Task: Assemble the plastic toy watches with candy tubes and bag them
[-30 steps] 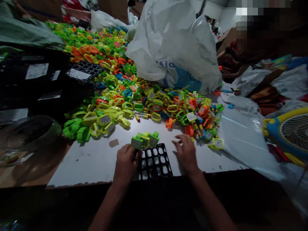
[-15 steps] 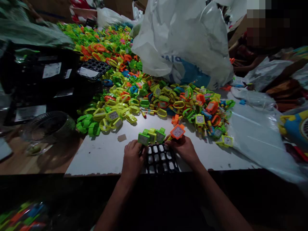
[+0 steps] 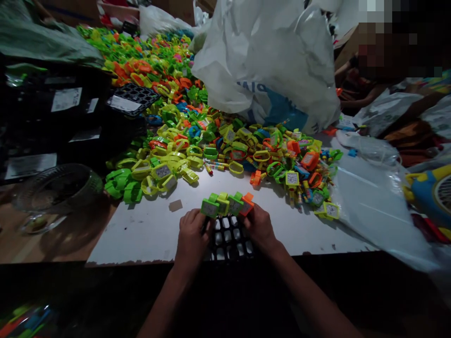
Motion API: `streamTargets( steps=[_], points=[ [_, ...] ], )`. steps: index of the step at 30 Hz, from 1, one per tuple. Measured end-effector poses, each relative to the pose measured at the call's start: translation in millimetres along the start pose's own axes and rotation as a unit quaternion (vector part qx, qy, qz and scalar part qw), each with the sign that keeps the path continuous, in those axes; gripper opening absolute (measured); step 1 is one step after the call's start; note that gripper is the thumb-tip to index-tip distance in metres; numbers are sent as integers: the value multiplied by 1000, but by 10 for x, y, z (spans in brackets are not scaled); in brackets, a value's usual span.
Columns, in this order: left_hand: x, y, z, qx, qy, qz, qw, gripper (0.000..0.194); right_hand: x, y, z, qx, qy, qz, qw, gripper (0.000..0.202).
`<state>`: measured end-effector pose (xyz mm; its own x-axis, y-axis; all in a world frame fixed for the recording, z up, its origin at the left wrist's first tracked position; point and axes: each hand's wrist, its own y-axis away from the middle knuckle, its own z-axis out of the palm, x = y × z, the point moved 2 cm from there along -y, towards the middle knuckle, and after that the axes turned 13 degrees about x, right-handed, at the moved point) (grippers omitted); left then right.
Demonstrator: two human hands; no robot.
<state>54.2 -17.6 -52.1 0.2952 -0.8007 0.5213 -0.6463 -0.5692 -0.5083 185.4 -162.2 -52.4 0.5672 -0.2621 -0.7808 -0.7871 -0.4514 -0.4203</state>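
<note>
A black plastic grid tray [image 3: 228,239] with square openings lies at the table's front edge. My left hand [image 3: 193,232] is closed on its left side. A row of toy watches with square faces stands along the tray's far edge: a green watch [image 3: 210,206], a yellow watch [image 3: 223,203], another green watch [image 3: 235,203] and an orange watch [image 3: 247,204] at the right end. My right hand [image 3: 260,227] is closed around the lower part of the orange watch, by the tray's right corner. Its fingertips are partly hidden.
A heap of colourful toy watches [image 3: 172,157] spreads behind the tray. On it rests a big white plastic bag [image 3: 268,61]. Black trays with labels [image 3: 31,117] and a clear glass bowl [image 3: 58,188] stand left. Clear plastic sheeting [image 3: 369,202] lies right; a person sits beyond it.
My right hand has lowered the orange watch and moved it left, into line beside the green one at the tray's far edge. My left hand stays on the tray.
</note>
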Motion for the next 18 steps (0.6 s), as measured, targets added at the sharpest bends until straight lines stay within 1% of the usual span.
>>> streamTargets(
  steps=[2, 3, 4, 5, 6, 7, 8, 9, 10, 11, 12, 13, 14, 15, 16, 17, 18],
  points=[
    [-12, 0, 4, 0, -2, -1, 1000, 8, -25, 17, -6, -15, -20, 5, 1000, 17],
    [-18, 1, 6, 1, -4, -1, 1000, 8, -28, 19, -35, -25, -34, 20, 999, 17],
    [-25, 2, 8, 2, -5, -2, 1000, 9, -18, 12, -93, -21, -40, 37, 998, 18],
    [-30, 4, 10, 2, -6, -2, 1000, 9, 8, -5, -182, 5, -32, 53, 998, 19],
    [-34, 7, 11, 2, -6, -1, 1000, 10, 50, -34, -303, 54, -2, 65, 996, 22],
    [-36, 9, 12, 3, -5, 0, 1000, 10, 108, -73, -448, 119, 49, 72, 989, 26],
    [-36, 11, 12, 4, -4, 0, 1000, 10, 177, -116, -603, 184, 117, 76, 973, 30],
    [-35, 11, 10, 5, -3, 0, 1000, 9, 252, -165, -751, 227, 189, 77, 952, 32],
    [-31, 10, 7, 7, -3, 0, 1000, 9, 328, -218, -877, 238, 252, 77, 935, 31],
    [-27, 7, 3, 10, -3, 0, 1000, 8, 399, -269, -976, 227, 300, 75, 924, 27],
    [-22, 4, 0, 13, -3, 0, 1000, 8, 455, -314, -1047, 206, 326, 73, 920, 22],
    [-16, 2, -3, 13, -5, 1, 1000, 9, 487, -346, -1090, 190, 329, 73, 922, 18],
    [-10, 0, -6, 13, -5, 2, 1000, 9, 492, -362, -1104, 184, 308, 81, 930, 16],
    [-4, -1, -8, 12, -4, 4, 1000, 10, 473, -362, -1089, 184, 265, 104, 941, 17],
    [1, -1, -10, 10, -3, 5, 1000, 9, 436, -345, -1038, 177, 200, 142, 953, 21],
    [5, 0, -11, 7, -1, 5, 1000, 9, 386, -316, -952, 158, 116, 187, 963, 26],
    [9, 2, -14, 6, 0, 2, 1000, 9, 326, -278, -835, 126, 19, 231, 965, 31]
  ],
)
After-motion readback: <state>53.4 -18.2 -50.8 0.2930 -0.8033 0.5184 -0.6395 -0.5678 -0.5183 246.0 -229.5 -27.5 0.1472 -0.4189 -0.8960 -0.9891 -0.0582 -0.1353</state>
